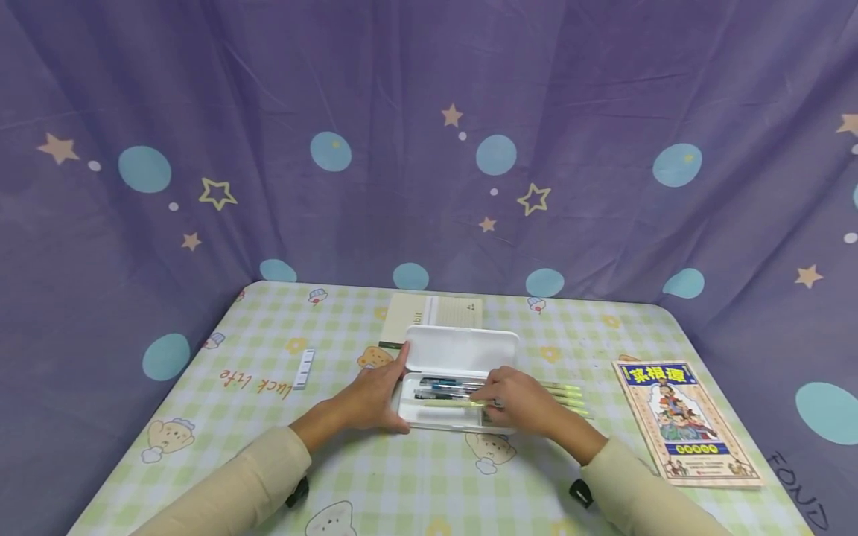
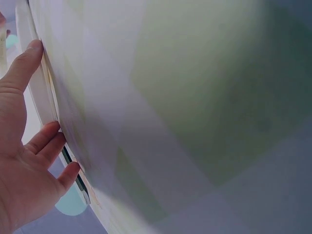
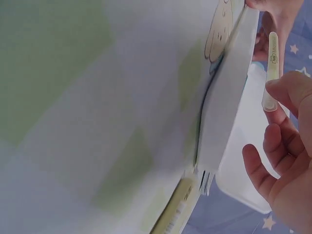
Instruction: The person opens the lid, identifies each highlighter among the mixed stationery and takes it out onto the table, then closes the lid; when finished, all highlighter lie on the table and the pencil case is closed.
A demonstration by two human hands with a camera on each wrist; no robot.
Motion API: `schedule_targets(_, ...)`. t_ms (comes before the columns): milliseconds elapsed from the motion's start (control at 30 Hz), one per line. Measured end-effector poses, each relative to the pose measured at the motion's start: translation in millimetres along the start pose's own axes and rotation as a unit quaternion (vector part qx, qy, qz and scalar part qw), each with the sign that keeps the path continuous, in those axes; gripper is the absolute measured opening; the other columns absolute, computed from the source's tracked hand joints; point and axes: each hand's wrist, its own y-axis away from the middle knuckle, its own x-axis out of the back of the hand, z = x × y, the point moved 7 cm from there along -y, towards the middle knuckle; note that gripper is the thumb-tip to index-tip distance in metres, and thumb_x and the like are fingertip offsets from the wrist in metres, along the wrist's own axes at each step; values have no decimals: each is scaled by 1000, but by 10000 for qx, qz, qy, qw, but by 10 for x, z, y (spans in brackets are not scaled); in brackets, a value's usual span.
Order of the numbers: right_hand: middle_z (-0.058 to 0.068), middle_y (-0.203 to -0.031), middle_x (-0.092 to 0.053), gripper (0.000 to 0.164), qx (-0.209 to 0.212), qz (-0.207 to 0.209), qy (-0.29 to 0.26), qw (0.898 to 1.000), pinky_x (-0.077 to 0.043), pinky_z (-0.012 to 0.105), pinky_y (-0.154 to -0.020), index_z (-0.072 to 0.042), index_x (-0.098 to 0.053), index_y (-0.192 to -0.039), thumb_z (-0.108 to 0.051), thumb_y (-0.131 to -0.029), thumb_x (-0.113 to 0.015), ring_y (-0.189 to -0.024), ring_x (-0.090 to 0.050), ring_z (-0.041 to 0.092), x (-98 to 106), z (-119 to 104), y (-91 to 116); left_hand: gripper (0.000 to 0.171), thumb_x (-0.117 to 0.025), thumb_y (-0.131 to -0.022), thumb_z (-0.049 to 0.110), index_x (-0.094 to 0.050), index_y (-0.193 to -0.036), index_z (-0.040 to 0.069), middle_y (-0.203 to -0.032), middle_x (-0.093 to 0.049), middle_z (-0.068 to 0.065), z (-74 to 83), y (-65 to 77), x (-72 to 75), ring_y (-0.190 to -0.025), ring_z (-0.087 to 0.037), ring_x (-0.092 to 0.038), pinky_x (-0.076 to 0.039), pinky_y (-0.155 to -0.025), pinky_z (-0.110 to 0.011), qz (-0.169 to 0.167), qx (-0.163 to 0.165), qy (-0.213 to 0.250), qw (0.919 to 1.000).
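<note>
An open white pencil case (image 1: 462, 350) lies on the table, lid tipped back. Several dark pens (image 1: 436, 383) lie in its tray. My left hand (image 1: 372, 394) rests against the case's left end, thumb near the front corner and index finger up by the lid. In the left wrist view its fairly straight fingers (image 2: 51, 146) touch the case's side. With thumb and index finger, my right hand (image 1: 516, 398) pinches a slim pale yellow pen (image 3: 273, 58) over the tray. Its other fingers are loosely bent. Several similar pale yellow pens (image 1: 566, 393) lie right of the case.
Behind the case lies a beige notebook (image 1: 402, 313). A small white strip with dark marks (image 1: 304, 369) is to the left, and a colourful comic-style booklet (image 1: 687, 424) to the right. A checked cloth (image 1: 255, 432) covers the table; a purple curtain (image 1: 429, 134) hangs behind.
</note>
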Motion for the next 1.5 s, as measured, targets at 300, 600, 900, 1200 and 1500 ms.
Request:
schedule_targets(300, -7, -88, -68, 30, -492, 45, -475, 9976, -47, 24, -70, -18, -81, -110, -6, -83, -75, -79, -54, 5, 104, 183, 118, 148, -93, -63, 54, 3, -163, 1, -135, -61, -9, -11, -5, -25, -133, -27, -56, -45, -97, -50, 27, -36, -15, 10000)
schedule_targets(600, -5, -91, -69, 28, -758, 132, -538, 9956, -48, 25, -70, -16, -81, -110, -5, -84, -76, -79, -59, 7, 222, 348, 269, 149, -93, -63, 54, 4, -163, 3, -141, -59, -11, -35, -6, -44, -137, -29, -53, -45, -98, -52, -5, 71, -4, 10000)
schedule_targets(900, -8, -91, -67, 31, -1181, 332, -530, 9910, -47, 23, -68, -18, -82, -108, -3, -82, -76, -78, -57, 5, 355, 564, 443, 149, -93, -63, 54, 4, -164, 4, -140, -60, -10, -43, -6, -48, -136, -28, -53, -44, -99, -52, -37, 125, 28, 9999)
schedule_targets(1200, -5, -95, -67, 28, -1231, 523, -511, 9897, -41, 22, -61, -16, -81, -108, -2, -85, -76, -69, -51, 4, 463, 769, 627, 149, -93, -63, 54, 5, -164, 5, -140, -59, -9, -44, -5, -41, -137, -28, -53, -44, -100, -52, -73, 140, 53, 9999)
schedule_targets(1500, -5, -95, -67, 27, -1554, 473, -384, 9860, -42, 23, -61, -17, -81, -109, -3, -86, -76, -71, -49, -1, 545, 998, 821, 149, -93, -63, 54, 6, -164, 5, -141, -59, -9, -50, -16, -42, -137, -28, -53, -44, -99, -52, -114, 182, 24, 9998)
